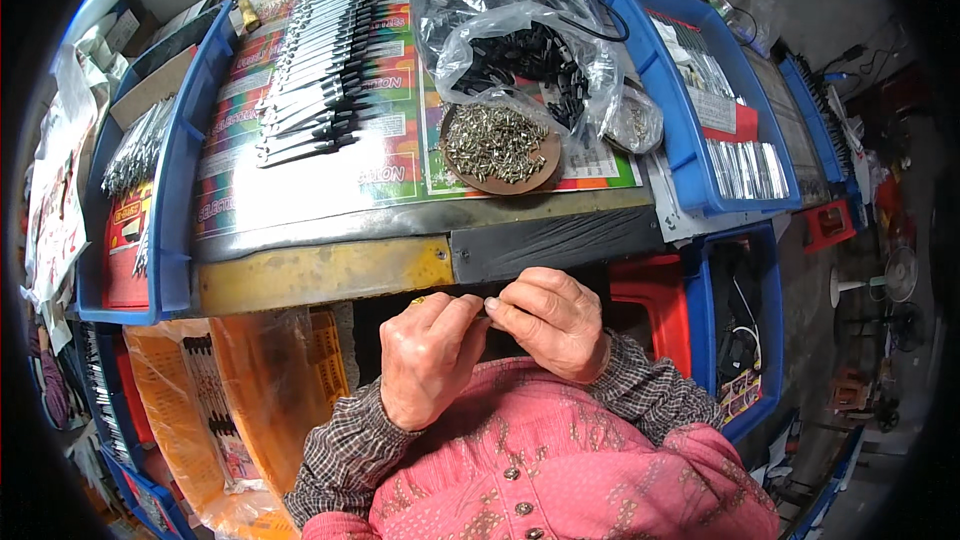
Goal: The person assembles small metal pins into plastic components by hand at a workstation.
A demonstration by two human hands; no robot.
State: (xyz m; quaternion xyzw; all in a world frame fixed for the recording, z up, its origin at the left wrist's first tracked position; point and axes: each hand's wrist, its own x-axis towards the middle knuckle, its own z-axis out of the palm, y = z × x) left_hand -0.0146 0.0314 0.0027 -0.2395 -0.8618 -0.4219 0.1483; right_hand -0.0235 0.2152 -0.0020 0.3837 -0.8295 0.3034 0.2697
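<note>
My left hand and my right hand meet just in front of the table's near edge, their fingers closed and pinching toward each other. Whatever lies between the fingertips is too small and too covered to name. Beyond them on the table, a round brown dish carries a heap of small metal tips. Behind it, an open clear plastic bag contains many black pen parts. A long row of white-and-black pens lies to the left.
Blue trays flank the table: the left tray has silvery pen parts, the right tray white and silver parts. An orange crate stands low at left. At low right are a red stool and a blue bin. Black cable crosses behind.
</note>
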